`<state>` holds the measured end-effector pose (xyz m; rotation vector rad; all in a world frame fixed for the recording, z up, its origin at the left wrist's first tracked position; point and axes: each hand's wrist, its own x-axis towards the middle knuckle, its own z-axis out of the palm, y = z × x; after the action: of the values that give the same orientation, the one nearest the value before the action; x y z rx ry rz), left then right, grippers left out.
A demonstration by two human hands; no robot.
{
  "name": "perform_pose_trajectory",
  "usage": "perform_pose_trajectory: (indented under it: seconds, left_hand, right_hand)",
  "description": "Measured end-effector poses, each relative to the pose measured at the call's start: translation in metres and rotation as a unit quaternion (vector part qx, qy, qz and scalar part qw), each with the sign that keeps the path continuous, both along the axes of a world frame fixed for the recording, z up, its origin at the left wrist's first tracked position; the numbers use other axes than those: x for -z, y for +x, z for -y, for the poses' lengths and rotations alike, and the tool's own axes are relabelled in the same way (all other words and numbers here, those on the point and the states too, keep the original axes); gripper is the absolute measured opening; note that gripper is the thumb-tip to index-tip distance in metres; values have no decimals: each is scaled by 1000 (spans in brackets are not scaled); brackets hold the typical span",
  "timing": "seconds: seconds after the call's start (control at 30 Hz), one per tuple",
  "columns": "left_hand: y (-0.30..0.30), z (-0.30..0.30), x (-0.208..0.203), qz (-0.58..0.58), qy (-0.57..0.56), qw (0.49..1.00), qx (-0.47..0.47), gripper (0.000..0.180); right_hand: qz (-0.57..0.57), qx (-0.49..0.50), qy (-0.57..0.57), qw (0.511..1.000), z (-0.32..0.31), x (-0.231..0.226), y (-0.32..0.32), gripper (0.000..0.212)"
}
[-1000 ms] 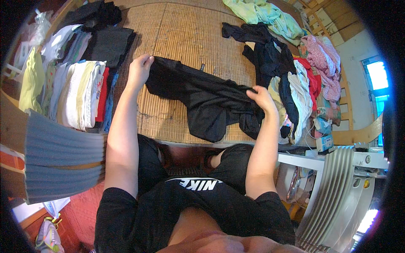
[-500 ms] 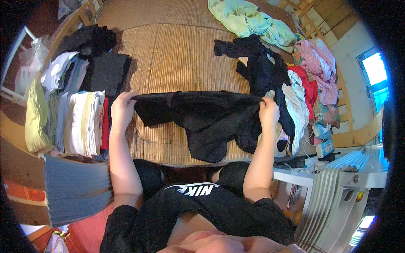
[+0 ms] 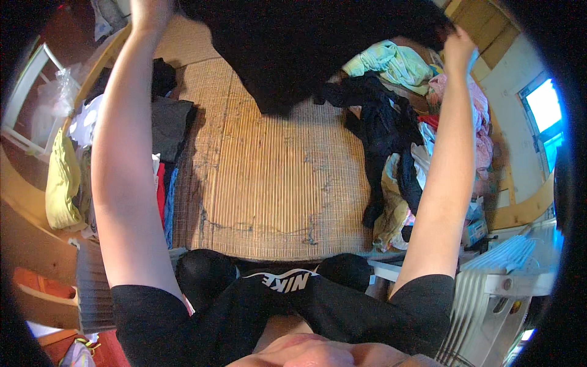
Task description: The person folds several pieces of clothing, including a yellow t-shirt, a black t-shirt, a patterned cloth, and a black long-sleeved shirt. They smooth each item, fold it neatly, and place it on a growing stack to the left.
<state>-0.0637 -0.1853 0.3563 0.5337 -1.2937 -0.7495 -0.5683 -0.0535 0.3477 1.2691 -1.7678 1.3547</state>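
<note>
The person's right hand is closing its thumb and curled fingers on the right-hand edge of a black garment, and is gripping it near the upper right of the view. The left hand is being cut off by the upper edge of the picture; the cloth is meeting it on its inner side, but its fingers are lying out of sight, so how firmly they are closing cannot be told.

Both arms are reaching forward, spreading wide apart and staying nearly straight at the elbow. The left forearm is running up past the folded clothes on the left, and the right forearm is slanting up and outward across the loose clothes on the right.

The black garment is spanning the gap between the hands at the far side, seemingly hanging in the air above the woven mat. Its lower part is narrowing to a drooping corner, and its upper part is running out of the view. Beyond its lower right edge a pale green cloth is showing, and a heap of black clothes is lying nearer the person. A folded dark garment is resting just beside the left forearm.
</note>
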Motion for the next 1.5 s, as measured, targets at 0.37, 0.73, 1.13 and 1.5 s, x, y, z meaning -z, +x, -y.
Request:
perform_pose_trajectory:
  seconds: [0.37,0.73,1.13,1.5]
  left_hand:
    - [75,-90,170,390,-183,848,-307,19]
    - [126,-206,366,609,124,782,-52,8]
    - [81,-251,328,813,109,572,-19,38]
    - [65,-253,332,774,1,623,113,27]
  right_hand:
    - [78,-67,139,985,-108,152,132,21]
    - [108,-65,521,844,-220,361,159,16]
    - [35,-21,628,777,-226,340,211,44]
    - [-39,-210,652,727,-222,344,225,27]
